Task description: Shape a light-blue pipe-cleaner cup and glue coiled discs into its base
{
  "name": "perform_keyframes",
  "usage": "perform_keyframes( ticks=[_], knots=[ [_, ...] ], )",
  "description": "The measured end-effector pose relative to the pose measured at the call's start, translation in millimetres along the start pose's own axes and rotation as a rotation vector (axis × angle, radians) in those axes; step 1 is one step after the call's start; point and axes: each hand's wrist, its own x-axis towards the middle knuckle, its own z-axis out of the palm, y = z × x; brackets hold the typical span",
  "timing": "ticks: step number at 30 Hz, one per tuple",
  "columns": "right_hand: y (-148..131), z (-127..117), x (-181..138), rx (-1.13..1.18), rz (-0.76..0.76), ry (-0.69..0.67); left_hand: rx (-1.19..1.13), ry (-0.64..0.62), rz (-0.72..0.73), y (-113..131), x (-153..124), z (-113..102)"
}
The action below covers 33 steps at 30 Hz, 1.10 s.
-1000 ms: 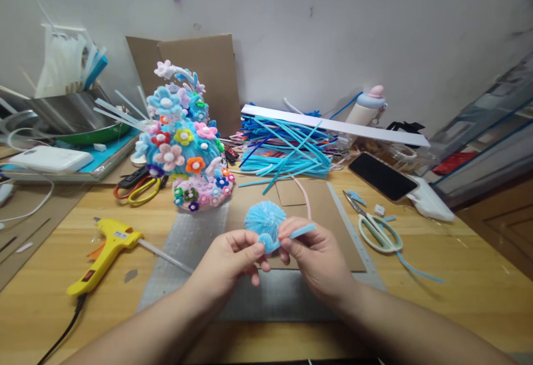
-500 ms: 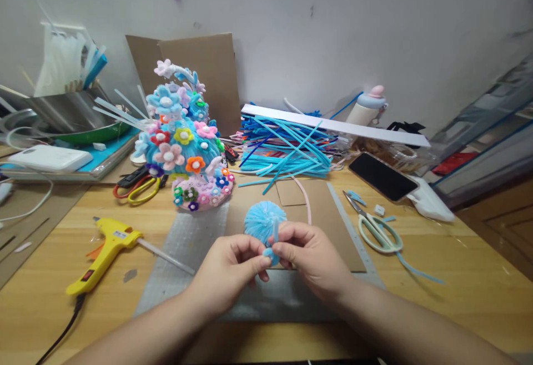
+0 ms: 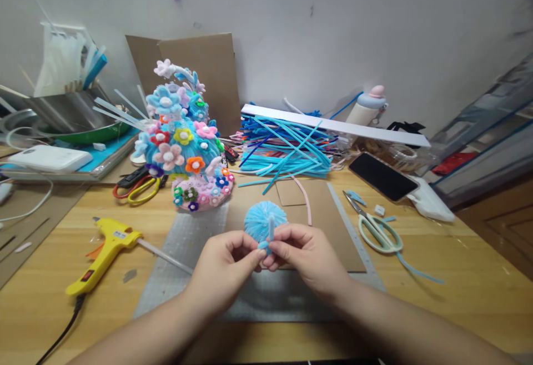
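Blue stem (image 3: 272, 226), pinched in the grip of left hand (image 3: 227, 259) and right hand (image 3: 308, 253), presumably for steadiness, stands before ball (image 3: 257, 218).

Left grip (image 3: 225, 258) and right grip (image 3: 313, 258): bare human hands. Forearms (image 3: 158, 325) also bare as far as view goes, smooth, tapering forward. Fine detail unreadable.

Head-worn view, forward and down

2 hands (image 3: 227, 256), 1 held blu strip (image 3: 271, 226), 1 glue gun (image 3: 111, 241), 1 ph (image 3: 383, 176).
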Motion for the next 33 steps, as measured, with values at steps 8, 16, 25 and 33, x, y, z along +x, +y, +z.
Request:
perform_keyframes(
  ticks=[8, 16, 25, 33],
  knots=[
    [0, -4, 3, 0.119, 0.111, -0.041, 0.033, -0.006, 0.014, 0, -1, -2],
    [-2, -11, 5, 0.192, 0.28, -0.131, 0.269, -0.037, 0.094, 5, -3, -7],
    [-5, -7, -1, -0.273, 0.163, -0.153, 0.483, -0.128, 0.129, 2, -1, -10],
    [-11, -2, -5, -0.598, 0.12, -0.108, 0.628, 0.065, 0.393, -2, 3, -16]
  ],
)
